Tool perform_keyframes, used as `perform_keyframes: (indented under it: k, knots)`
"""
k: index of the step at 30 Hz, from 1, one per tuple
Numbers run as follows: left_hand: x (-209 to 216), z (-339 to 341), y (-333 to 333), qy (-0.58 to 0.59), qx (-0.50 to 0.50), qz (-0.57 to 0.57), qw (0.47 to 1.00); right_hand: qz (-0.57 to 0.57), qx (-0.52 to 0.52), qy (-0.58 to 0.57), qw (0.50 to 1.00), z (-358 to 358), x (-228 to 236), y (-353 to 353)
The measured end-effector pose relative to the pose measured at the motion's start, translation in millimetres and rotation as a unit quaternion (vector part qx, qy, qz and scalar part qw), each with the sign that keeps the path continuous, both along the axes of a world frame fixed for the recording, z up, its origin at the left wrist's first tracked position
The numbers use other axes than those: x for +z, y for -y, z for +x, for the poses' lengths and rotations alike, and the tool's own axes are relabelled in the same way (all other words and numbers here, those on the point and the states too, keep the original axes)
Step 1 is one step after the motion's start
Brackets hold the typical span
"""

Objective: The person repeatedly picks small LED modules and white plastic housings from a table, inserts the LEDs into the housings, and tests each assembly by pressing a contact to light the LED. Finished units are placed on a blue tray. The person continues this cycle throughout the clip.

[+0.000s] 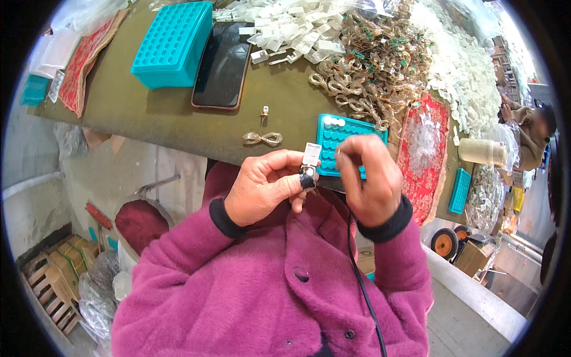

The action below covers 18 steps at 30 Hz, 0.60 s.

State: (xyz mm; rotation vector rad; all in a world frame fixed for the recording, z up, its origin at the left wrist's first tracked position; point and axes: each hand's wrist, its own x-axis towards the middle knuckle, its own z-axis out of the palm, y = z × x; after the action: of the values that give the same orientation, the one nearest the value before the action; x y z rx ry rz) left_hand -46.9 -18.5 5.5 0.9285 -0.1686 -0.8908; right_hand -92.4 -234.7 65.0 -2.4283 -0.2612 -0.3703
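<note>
My left hand (262, 185) grips a small white plastic housing (311, 156) between thumb and fingers, with black tape around the thumb tip. My right hand (375, 177) hovers over the near edge of a teal tray (322, 132), its thumb and forefinger brought together; what they hold, if anything, is too small to tell. White round pieces (335, 122) fill several of the tray's round pockets at its far left. Beyond my left hand, a tied bundle of thin clear wire (262, 139) lies on the green table, joined to a small white part (264, 111).
White housings (297, 30) and coiled wires (380, 59) are heaped at the back. A phone (222, 65) lies beside a teal perforated block (172, 44). Right of the tray are a red patterned cloth (425, 149) and a jar (482, 152). Another person (532, 137) sits far right.
</note>
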Motion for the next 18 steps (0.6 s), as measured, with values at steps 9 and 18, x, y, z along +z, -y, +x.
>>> perform_keyframes:
  k: [9,18]
  knots:
    - [13.6,-12.2,5.7,0.241,0.046,0.097,0.964,-0.001,0.04,0.068,0.997,-37.6,-12.7,-18.5]
    - [19.8,-24.1,12.2,0.537,0.105,0.188,0.816,0.04,0.029,0.025,0.998,-57.6,-18.1,-19.0]
